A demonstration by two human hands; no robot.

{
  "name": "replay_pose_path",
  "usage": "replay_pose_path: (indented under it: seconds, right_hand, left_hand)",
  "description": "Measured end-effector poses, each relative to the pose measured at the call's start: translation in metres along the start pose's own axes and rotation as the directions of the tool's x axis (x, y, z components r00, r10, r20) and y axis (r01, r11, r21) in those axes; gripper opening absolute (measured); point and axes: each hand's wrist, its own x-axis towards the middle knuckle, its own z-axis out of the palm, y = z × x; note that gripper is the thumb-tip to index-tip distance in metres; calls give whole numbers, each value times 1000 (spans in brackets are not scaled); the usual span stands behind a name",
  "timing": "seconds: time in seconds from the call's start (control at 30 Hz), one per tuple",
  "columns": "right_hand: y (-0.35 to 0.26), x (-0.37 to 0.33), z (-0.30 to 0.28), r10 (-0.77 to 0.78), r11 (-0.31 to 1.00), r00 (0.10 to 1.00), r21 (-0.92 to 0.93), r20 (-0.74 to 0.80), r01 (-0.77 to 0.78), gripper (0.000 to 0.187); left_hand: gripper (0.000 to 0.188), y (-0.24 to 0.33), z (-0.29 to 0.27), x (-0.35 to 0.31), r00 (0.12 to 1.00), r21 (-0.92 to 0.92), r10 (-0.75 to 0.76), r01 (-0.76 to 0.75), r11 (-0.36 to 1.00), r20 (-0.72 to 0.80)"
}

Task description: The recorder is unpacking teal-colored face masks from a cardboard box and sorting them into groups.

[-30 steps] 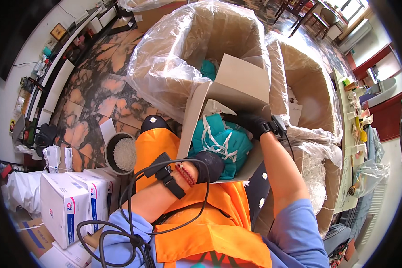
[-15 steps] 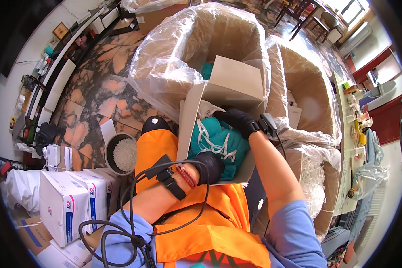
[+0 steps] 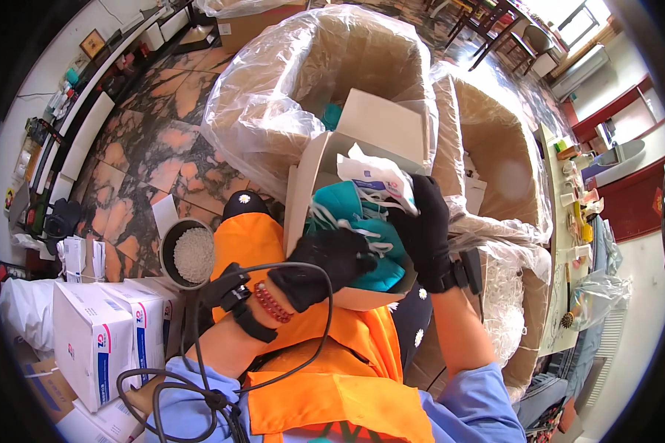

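Observation:
An open cardboard box (image 3: pixel 295 214) sits at my lap, holding several teal face masks (image 3: pixel 336 198) with white straps. My right hand (image 3: pixel 427 236), in a black glove, is closed on a white plastic bag (image 3: pixel 373 177) with blue and pink print, raised at the box's far right side. My left hand (image 3: pixel 325 262), also gloved, lies over the near left part of the masks. Its fingers are curled against the teal fabric and straps; what they grip is hidden.
Beyond the box stands a large plastic-lined carton (image 3: pixel 273 96), with another lined carton (image 3: pixel 495 148) at right. White printed boxes (image 3: pixel 89 340) are stacked at left near a pot of white pellets (image 3: pixel 194 255). A black cable (image 3: pixel 222 402) loops over my left arm.
My right hand has drawn the white bag up from the far inside of the box, toward the right. My left hand has shifted left and curled over the masks.

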Motion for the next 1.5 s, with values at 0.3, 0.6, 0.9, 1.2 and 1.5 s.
replay_pose_path:
  seconds: [0.3,0.6,0.9,1.2,1.5]
  right_hand:
    - [-32,-33,-14,-372,859,912,-309,173,409,66]
    - [-50,-44,-19,-237,939,918,-167,319,300,66]
    - [-36,4,-55,-75,997,997,-16,32,76,60]
    - [9,-12,-6,147,979,917,81,371,-189,38]
    - [3,-12,8,62,994,968,72,242,-82,28]
  left_hand:
    - [59,-1,-65,11,809,-885,-583,324,335,76]
    - [31,-38,-31,34,828,-696,-400,16,718,-394]
    - [50,-31,-53,38,979,-655,-5,-131,744,-202]
    - [76,-32,-39,21,983,-332,18,-79,940,-184]
    - [44,-48,-40,27,982,-584,-181,116,803,-53]
